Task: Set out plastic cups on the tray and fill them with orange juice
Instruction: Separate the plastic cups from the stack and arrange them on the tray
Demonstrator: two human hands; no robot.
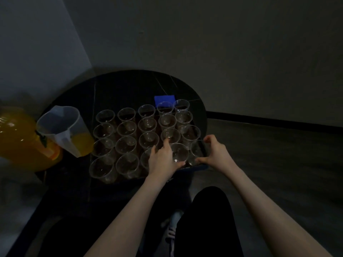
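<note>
Several clear, empty plastic cups stand in rows on a dark tray on a round black table. My left hand grips a cup in the front row, thumb at its base and fingers over neighbouring rims. My right hand holds the front right corner cup between thumb and curled fingers. At the left stands a clear jug with a little orange juice at the bottom. A large orange juice bottle stands beside it.
A blue card lies behind the back row of cups. The round table stands in a corner against grey walls. My dark trouser leg and a shoe are below the table edge. The room is dim.
</note>
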